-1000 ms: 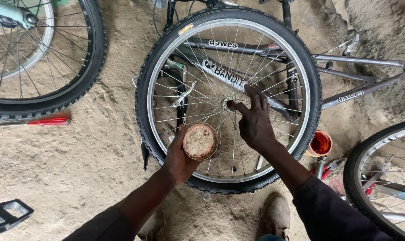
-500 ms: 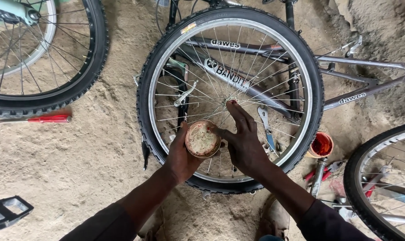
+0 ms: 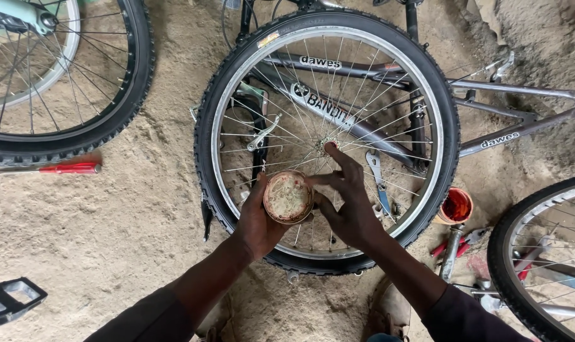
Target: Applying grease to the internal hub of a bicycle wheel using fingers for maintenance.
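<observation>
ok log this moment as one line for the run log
left hand: holds round grease tin | right hand: fingers at tin rim | under hands: spoked wheel on sand | nearby: orange cup, red screwdriver

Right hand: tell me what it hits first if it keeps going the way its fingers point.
The right hand points up the picture toward the wheel's centre. The first thing in that line looks like the hub, among the spokes. The top fingertip already seems level with it, though depth is unclear.

Shiny metal spokes (image 3: 388, 120), knobbly rubber tyre (image 3: 449, 126)
</observation>
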